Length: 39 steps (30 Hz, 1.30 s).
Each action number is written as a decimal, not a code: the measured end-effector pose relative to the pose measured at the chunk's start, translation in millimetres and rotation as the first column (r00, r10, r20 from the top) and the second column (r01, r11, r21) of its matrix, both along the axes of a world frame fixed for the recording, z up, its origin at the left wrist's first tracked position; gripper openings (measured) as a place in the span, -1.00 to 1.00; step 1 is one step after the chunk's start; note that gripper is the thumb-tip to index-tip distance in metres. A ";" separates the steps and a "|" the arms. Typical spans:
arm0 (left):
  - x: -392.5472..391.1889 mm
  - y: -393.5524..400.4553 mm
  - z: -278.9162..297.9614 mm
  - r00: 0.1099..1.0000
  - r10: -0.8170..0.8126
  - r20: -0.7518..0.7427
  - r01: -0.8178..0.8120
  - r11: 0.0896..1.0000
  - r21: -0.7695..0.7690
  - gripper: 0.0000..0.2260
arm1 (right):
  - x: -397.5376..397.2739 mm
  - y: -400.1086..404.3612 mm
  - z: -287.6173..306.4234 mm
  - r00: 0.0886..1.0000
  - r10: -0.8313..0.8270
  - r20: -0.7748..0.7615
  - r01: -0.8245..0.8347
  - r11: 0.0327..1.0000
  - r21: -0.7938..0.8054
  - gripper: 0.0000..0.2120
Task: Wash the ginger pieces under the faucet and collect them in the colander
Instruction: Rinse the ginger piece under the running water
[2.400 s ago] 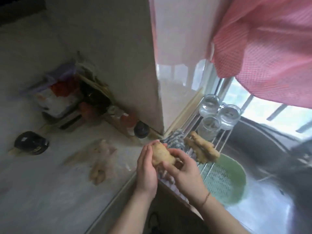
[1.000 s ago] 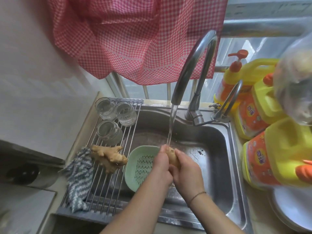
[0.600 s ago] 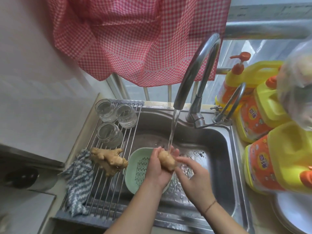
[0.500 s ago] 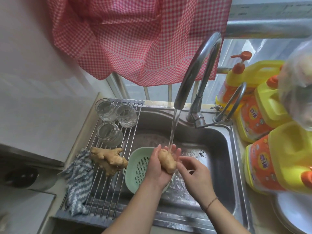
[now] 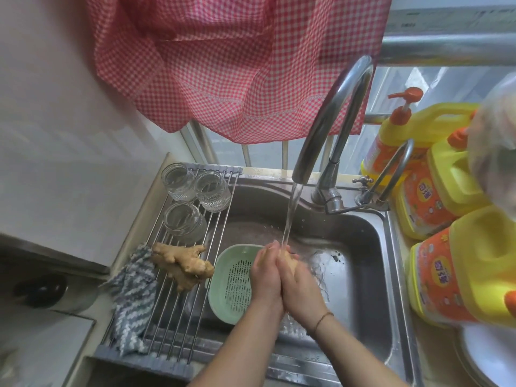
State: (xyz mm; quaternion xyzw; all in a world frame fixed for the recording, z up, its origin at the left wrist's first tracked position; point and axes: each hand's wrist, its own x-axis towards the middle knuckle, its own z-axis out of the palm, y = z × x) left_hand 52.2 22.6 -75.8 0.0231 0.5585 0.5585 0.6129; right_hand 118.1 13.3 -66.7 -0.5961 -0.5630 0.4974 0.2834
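Note:
My left hand [image 5: 266, 273] and my right hand [image 5: 300, 287] are pressed together around a ginger piece [image 5: 287, 262] directly under the stream from the curved steel faucet [image 5: 332, 118]. Only a sliver of that ginger shows between my palms. A pale green colander [image 5: 229, 277] sits in the steel sink [image 5: 365, 247] just left of my hands, and no ginger shows in its visible part. A larger knobby ginger root [image 5: 183, 262] lies on the roll-up wire rack [image 5: 178, 325] over the sink's left side.
Three glass jars [image 5: 181, 222] stand at the back of the rack. A blue-white cloth [image 5: 132, 294] hangs over its left edge. Yellow detergent jugs [image 5: 463, 275] crowd the right counter beside a white plate [image 5: 485, 356]. A red checked curtain [image 5: 237, 60] hangs above.
I turned from the left counter to the sink. Half a second ago the ginger lay exposed in my left palm; now both hands are closed around it under the water.

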 end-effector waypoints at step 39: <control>-2.6 -12.0 1.0 0.991 -0.116 -0.073 0.103 0.981 -0.165 -0.84 | -8.9 4.4 -11.7 0.954 -0.091 0.284 0.145 0.973 -0.179 -0.57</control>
